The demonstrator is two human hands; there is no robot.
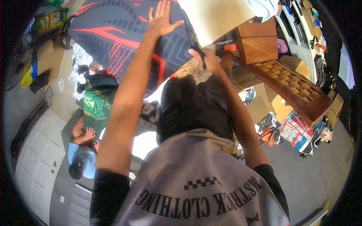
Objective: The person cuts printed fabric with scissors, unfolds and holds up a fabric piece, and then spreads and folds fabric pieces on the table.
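A large dark grey fabric sheet (128,41) with red stripes and tyre-tread prints spreads out in front of me. My left hand (163,23) lies flat on it near its far right part, fingers spread and thumb out. At the fabric's right edge, my right hand (210,61) is closed around the black handle of a pair of scissors (204,59). Their blades point away from me along that edge; I cannot tell how far apart they are. Crumpled tan material (194,69) sits just below my right hand.
A pale board or sheet (211,19) lies right of the fabric. Further right stand a wooden bench with a woven seat (290,81), cardboard boxes (260,101) and piled clothes (298,128). At left, another person (83,158) is beside a green printed cloth (98,100).
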